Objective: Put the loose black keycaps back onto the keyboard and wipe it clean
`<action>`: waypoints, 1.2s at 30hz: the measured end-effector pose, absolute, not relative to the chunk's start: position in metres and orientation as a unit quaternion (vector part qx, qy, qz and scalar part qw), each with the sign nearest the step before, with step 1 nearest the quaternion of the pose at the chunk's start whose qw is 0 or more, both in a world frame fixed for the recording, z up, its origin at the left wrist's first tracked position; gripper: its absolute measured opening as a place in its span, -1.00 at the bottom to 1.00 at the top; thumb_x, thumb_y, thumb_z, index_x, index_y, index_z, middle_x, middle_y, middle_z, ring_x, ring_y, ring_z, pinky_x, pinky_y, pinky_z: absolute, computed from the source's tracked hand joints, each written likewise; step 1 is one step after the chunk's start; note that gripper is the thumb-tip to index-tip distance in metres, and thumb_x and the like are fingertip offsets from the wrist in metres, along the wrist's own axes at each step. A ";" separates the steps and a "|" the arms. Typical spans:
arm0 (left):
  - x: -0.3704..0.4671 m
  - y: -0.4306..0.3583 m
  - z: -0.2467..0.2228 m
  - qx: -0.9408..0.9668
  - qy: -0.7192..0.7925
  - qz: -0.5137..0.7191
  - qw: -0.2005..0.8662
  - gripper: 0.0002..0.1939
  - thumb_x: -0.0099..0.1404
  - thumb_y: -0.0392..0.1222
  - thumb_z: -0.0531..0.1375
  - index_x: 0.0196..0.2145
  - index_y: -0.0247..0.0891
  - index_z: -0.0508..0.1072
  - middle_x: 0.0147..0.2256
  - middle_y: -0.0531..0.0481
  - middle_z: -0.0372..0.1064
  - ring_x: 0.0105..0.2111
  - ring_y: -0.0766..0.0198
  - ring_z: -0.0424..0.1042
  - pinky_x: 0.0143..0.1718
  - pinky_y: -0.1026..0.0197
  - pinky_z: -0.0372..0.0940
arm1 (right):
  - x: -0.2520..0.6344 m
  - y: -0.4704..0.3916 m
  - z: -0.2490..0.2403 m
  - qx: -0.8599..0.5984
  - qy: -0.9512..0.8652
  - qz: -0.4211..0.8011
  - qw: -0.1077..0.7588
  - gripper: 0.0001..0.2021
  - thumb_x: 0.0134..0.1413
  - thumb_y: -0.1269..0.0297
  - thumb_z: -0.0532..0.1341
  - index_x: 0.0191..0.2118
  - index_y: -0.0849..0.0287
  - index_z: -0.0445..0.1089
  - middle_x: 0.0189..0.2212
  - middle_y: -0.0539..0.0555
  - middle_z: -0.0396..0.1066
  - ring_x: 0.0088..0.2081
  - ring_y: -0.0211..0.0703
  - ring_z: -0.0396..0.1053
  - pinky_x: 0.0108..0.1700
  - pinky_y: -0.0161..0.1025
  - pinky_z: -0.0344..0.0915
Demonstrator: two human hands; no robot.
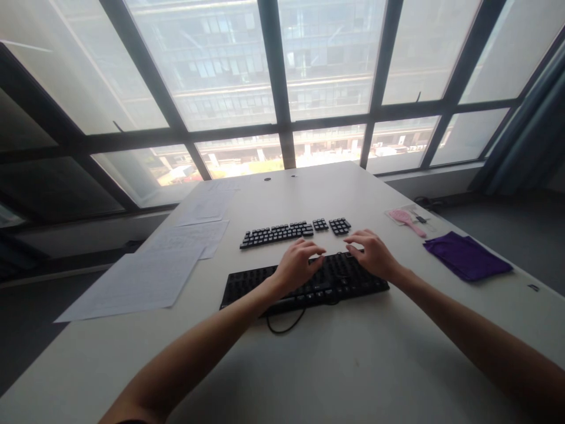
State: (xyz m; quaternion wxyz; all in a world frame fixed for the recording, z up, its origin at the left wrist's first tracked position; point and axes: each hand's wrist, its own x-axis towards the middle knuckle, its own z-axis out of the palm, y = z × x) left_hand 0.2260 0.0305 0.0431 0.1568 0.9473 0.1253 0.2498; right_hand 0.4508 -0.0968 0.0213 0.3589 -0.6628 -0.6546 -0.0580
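Note:
A black keyboard base (251,282) lies across the desk in front of me, seemingly with its keycaps off. My left hand (298,266) hovers over its middle, fingers bent and thumb a little apart, with nothing visible in them. Over the right part is my right hand (373,253), thumb and fingers pointing left with a small gap between them. Both hands face each other. Just behind the base, loose keycaps (278,234) sit in keyboard order, with a small block of keycaps (320,224) and a number-pad block (339,226) beside them. A thin black cable (286,331) loops out at the front.
White paper sheets (136,288) cover the left side of the desk (309,365). At the right edge are a folded purple cloth (465,256), a pink hairbrush-shaped item (406,221) and a clear bag (426,215). Tall windows (326,65) stand behind the desk.

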 end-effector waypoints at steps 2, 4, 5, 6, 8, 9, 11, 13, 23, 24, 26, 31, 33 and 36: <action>0.259 0.047 0.045 0.945 0.150 0.253 0.144 -0.82 0.39 -0.18 0.24 -0.12 -0.21 0.63 -0.19 -0.06 0.58 -0.13 0.13 0.44 0.04 0.09 0.30 | 0.474 -0.080 0.019 -0.700 -0.632 -0.075 0.325 -0.83 0.25 0.38 0.23 -0.14 0.14 0.59 -0.18 0.14 0.55 -0.08 0.06 0.39 0.04 -0.03 0.27; 0.290 0.060 0.042 0.950 0.183 0.222 0.119 -0.80 0.37 -0.15 0.27 -0.10 -0.19 0.64 -0.18 -0.06 0.58 -0.13 0.12 0.45 0.10 0.08 0.27 | 0.492 -0.064 0.016 -0.726 -0.628 -0.079 0.269 -0.83 0.24 0.37 0.25 -0.15 0.14 0.61 -0.15 0.15 0.55 -0.06 0.08 0.37 0.03 -0.04 0.26; 0.304 0.065 0.039 0.952 0.203 0.204 0.108 -0.80 0.37 -0.15 0.27 -0.10 -0.17 0.65 -0.16 -0.06 0.57 -0.11 0.12 0.45 0.10 0.09 0.28 | 0.498 -0.057 0.014 -0.735 -0.630 -0.077 0.241 -0.83 0.24 0.37 0.25 -0.14 0.14 0.61 -0.14 0.16 0.54 -0.04 0.09 0.37 0.03 -0.04 0.25; 0.317 0.069 0.034 0.952 0.213 0.196 0.102 -0.80 0.36 -0.16 0.28 -0.10 -0.17 0.65 -0.15 -0.07 0.57 -0.09 0.11 0.45 0.09 0.10 0.28 | 0.502 -0.051 0.012 -0.740 -0.632 -0.075 0.215 -0.83 0.25 0.36 0.26 -0.14 0.13 0.62 -0.12 0.16 0.54 -0.02 0.09 0.36 0.02 -0.05 0.24; 0.336 0.075 0.025 0.951 0.228 0.185 0.093 -0.79 0.34 -0.17 0.30 -0.09 -0.17 0.65 -0.14 -0.10 0.56 -0.07 0.08 0.45 0.08 0.10 0.30 | 0.507 -0.041 0.009 -0.743 -0.641 -0.077 0.176 -0.83 0.26 0.33 0.26 -0.14 0.10 0.63 -0.11 0.16 0.53 -0.01 0.10 0.35 0.00 -0.06 0.22; 0.344 0.076 0.020 0.951 0.233 0.182 0.090 -0.78 0.33 -0.18 0.30 -0.08 -0.19 0.65 -0.14 -0.12 0.55 -0.07 0.07 0.44 0.07 0.10 0.30 | 0.509 -0.036 0.007 -0.741 -0.646 -0.081 0.164 -0.83 0.27 0.33 0.26 -0.14 0.09 0.63 -0.12 0.16 0.53 -0.01 0.09 0.34 -0.01 -0.07 0.21; 0.354 0.078 0.012 0.950 0.243 0.178 0.083 -0.76 0.33 -0.20 0.31 -0.06 -0.20 0.65 -0.13 -0.14 0.54 -0.05 0.04 0.43 0.05 0.08 0.32 | 0.511 -0.029 0.004 -0.732 -0.658 -0.097 0.149 -0.83 0.26 0.32 0.26 -0.14 0.07 0.63 -0.12 0.17 0.52 -0.01 0.08 0.33 -0.03 -0.08 0.19; 0.360 0.078 0.006 0.950 0.248 0.174 0.076 -0.77 0.33 -0.20 0.30 -0.07 -0.19 0.66 -0.13 -0.15 0.53 -0.04 0.02 0.40 0.03 0.08 0.32 | 0.513 -0.024 0.001 -0.720 -0.671 -0.111 0.138 -0.84 0.25 0.33 0.27 -0.16 0.06 0.64 -0.12 0.17 0.51 -0.02 0.08 0.32 -0.04 -0.09 0.17; 0.360 0.072 0.004 0.953 0.245 0.158 0.077 -0.77 0.37 -0.27 0.20 -0.22 -0.14 0.70 -0.16 -0.12 0.55 -0.04 0.05 0.38 0.03 0.09 0.31 | 0.523 -0.013 -0.010 -0.668 -0.715 -0.117 0.169 -0.90 0.14 0.38 0.37 -0.35 0.06 0.63 -0.16 0.11 0.56 -0.03 0.05 0.29 -0.02 -0.06 0.06; 0.359 0.072 0.005 0.952 0.250 0.158 0.081 -0.77 0.37 -0.28 0.20 -0.22 -0.14 0.70 -0.16 -0.12 0.56 -0.05 0.05 0.38 0.03 0.08 0.31 | 0.524 -0.013 -0.011 -0.661 -0.721 -0.111 0.176 -0.90 0.14 0.39 0.37 -0.36 0.06 0.63 -0.17 0.10 0.57 -0.04 0.05 0.30 -0.01 -0.06 0.05; 0.355 0.071 0.008 0.948 0.262 0.156 0.090 -0.78 0.34 -0.28 0.22 -0.22 -0.15 0.70 -0.19 -0.13 0.58 -0.06 0.05 0.41 0.03 0.08 0.32 | 0.524 -0.013 -0.011 -0.647 -0.733 -0.097 0.187 -0.89 0.13 0.41 0.37 -0.38 0.08 0.61 -0.21 0.09 0.60 -0.05 0.03 0.32 0.01 -0.05 0.04; 0.342 0.062 0.018 0.937 0.284 0.161 0.122 -0.86 0.26 -0.24 0.32 -0.26 -0.15 0.71 -0.26 -0.12 0.61 -0.09 0.03 0.48 0.00 0.09 0.34 | 0.520 -0.019 -0.001 -0.633 -0.744 -0.067 0.204 -0.89 0.12 0.44 0.35 -0.38 0.11 0.59 -0.30 0.07 0.62 -0.07 0.01 0.38 0.05 -0.04 0.06; 0.333 0.051 0.024 0.934 0.285 0.165 0.137 -0.88 0.25 -0.21 0.33 -0.27 -0.13 0.71 -0.28 -0.08 0.62 -0.12 0.05 0.50 -0.01 0.10 0.35 | 0.517 -0.029 0.007 -0.645 -0.725 -0.071 0.230 -0.91 0.13 0.42 0.34 -0.37 0.11 0.57 -0.29 0.08 0.62 -0.07 0.02 0.40 0.06 -0.03 0.09; 0.317 0.028 0.032 0.928 0.273 0.176 0.182 -0.87 0.26 -0.15 0.33 -0.27 -0.10 0.71 -0.32 -0.03 0.63 -0.20 0.12 0.54 -0.07 0.15 0.37 | 0.507 -0.058 0.014 -0.654 -0.688 -0.072 0.306 -0.94 0.14 0.37 0.35 -0.35 0.09 0.56 -0.24 0.08 0.62 -0.07 0.01 0.42 0.07 -0.01 0.13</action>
